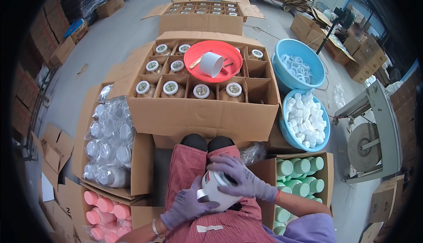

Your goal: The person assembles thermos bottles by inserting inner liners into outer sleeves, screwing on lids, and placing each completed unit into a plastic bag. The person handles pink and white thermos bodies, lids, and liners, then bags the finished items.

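Above my lap is a white, roughly cylindrical jug (220,194), tilted, with what looks like a small white handle on its left side. My left hand (190,204) is closed around its lower left side. Across the jug's top lies my right hand (242,179), its fingers curled over the upper end and mostly hiding it. Both hands wear lavender gloves. Just beyond my knees stands a divided cardboard box (202,115) of jars with white ring-shaped lids. Resting on it, a red basin (235,51) holds a white cup (211,64) and some small tools.
Blue basins at right hold white rings (297,69) and white caps (306,117). Boxes beside me hold plastic-wrapped bottles (108,141), pink bottles (103,216) and green bottles (299,185). Farther ahead stands another box of jars (200,23); a metal machine (374,133) is at far right.
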The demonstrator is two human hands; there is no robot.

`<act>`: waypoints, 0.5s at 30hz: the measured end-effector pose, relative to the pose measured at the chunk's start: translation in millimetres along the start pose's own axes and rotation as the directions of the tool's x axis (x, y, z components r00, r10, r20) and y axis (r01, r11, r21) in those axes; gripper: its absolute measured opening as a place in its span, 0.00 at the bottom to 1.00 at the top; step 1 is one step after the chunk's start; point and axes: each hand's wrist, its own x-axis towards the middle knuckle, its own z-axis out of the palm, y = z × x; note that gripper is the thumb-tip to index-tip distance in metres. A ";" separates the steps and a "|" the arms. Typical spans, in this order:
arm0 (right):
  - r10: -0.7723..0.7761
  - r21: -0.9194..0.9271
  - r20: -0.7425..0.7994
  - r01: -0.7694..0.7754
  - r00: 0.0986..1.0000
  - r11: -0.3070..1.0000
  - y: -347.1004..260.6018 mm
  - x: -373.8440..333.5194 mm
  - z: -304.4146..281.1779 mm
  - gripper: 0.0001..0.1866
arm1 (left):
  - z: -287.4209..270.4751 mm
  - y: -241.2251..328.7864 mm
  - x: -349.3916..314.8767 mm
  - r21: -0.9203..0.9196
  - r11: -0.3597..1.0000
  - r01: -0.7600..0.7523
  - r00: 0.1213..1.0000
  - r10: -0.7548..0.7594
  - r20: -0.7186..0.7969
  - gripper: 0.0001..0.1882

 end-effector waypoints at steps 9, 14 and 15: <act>0.010 0.499 0.026 -0.022 1.000 0.866 6.4 8.9 -17.6 0.38 | -52.2 -4.7 23.5 -0.136 0.980 0.145 0.916 -0.081 0.394 0.55; -0.530 -0.075 0.282 0.569 0.800 0.819 -20.1 7.9 -12.0 0.45 | -58.3 -17.7 14.7 0.002 0.966 -0.257 0.859 0.228 0.458 0.52; -0.520 -0.124 0.238 0.556 0.821 0.822 -30.7 5.6 -5.6 0.43 | -54.0 -28.2 8.2 0.060 0.959 -0.276 0.890 0.231 0.393 0.50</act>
